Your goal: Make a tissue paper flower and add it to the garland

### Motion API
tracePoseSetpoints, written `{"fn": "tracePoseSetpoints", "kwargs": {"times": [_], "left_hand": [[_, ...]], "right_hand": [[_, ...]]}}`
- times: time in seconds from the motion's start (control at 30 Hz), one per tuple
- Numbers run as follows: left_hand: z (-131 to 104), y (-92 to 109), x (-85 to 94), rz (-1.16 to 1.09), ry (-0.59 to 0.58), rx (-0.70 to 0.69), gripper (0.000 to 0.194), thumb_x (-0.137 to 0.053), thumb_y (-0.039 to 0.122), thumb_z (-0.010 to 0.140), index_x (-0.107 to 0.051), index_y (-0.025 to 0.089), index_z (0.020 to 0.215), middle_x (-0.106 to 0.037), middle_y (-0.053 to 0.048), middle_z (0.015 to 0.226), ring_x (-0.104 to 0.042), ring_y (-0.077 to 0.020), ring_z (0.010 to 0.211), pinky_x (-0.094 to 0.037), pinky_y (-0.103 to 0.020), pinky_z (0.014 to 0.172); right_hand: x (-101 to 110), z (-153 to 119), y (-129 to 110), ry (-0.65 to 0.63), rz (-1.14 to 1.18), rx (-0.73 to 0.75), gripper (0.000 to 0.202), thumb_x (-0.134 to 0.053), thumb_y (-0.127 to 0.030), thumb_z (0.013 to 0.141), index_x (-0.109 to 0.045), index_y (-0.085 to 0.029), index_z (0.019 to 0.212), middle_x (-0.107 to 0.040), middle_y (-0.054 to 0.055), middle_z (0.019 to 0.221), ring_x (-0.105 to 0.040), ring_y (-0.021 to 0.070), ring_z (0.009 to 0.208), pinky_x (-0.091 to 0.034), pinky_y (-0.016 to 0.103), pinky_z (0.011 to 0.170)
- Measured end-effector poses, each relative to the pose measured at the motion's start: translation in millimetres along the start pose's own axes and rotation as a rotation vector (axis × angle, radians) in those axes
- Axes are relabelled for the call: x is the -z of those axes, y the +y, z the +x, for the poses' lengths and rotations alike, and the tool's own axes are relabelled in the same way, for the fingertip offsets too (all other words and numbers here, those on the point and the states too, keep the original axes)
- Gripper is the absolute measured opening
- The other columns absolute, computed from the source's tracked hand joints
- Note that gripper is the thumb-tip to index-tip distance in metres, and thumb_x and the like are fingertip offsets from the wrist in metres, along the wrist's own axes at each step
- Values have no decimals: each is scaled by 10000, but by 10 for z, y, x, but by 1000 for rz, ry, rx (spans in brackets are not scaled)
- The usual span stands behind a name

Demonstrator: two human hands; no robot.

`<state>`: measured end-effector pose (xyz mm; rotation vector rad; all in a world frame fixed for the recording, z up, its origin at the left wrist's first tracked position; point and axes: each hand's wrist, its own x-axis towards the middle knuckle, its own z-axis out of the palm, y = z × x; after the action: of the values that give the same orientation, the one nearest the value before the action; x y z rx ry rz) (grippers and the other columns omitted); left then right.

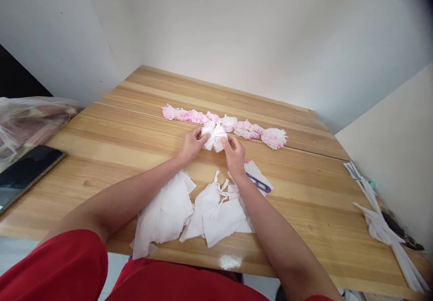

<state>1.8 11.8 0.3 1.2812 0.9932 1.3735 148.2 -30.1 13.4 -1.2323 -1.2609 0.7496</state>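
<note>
Between my hands is a white tissue paper flower (214, 135), gathered at its middle and fanned out to both sides. My left hand (194, 144) pinches its left edge, and my right hand (234, 151) pinches its lower right edge. Just behind it, a row of pink-and-white ruffled paper flowers (241, 128) stretches across the table. Nearer to me, under and between my forearms, lie loose white tissue sheets (169, 210) and thin twisted paper strips (221, 188). Purple-handled scissors (260, 183) rest on a pink-edged folded paper (255, 169), partly hidden by my right forearm.
The wooden table (304, 201) meets white walls at the back and right. A dark phone (29, 170) and a clear plastic bag (30, 120) are at the left. Long white paper strips (382, 224) lie along the right edge beside a dark object (399, 229).
</note>
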Motion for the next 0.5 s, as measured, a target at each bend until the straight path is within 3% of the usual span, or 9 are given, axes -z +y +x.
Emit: {"fn": "tracePoseSetpoints", "kwargs": {"times": [0.07,0.2,0.37,0.5], "left_hand": [[-30,14,-4,60,-39,-35,250,-682,353,743,-539,162,670,-476,39,599,-405,-83,530,-307,-212,491],[-98,102,-3,80,-162,-68,399,-562,466,859,-515,166,601,-457,25,549,-423,-102,530,-325,-234,514],[-109,189,3,6,-68,2,532,-493,618,860,-656,141,690,-540,-10,575,-531,-148,633,-404,-251,616],[-101,184,10,2,-91,-15,533,-505,621,855,-704,134,770,-657,-43,730,-591,-176,762,-447,-261,712]], "right_hand": [[-8,-11,-17,4,8,3,370,-624,-496,805,-653,-179,992,-670,38,909,-571,161,781,-451,258,674],[-17,-29,-21,98,-68,24,321,-611,-494,814,-633,-175,790,-532,-29,659,-438,119,619,-378,236,574],[6,-23,-16,142,-50,33,331,-564,-500,847,-603,-181,768,-479,-40,651,-393,113,614,-357,232,572],[12,-26,-21,136,-41,29,345,-547,-517,856,-579,-189,754,-465,-40,646,-383,119,618,-355,237,574]]}}
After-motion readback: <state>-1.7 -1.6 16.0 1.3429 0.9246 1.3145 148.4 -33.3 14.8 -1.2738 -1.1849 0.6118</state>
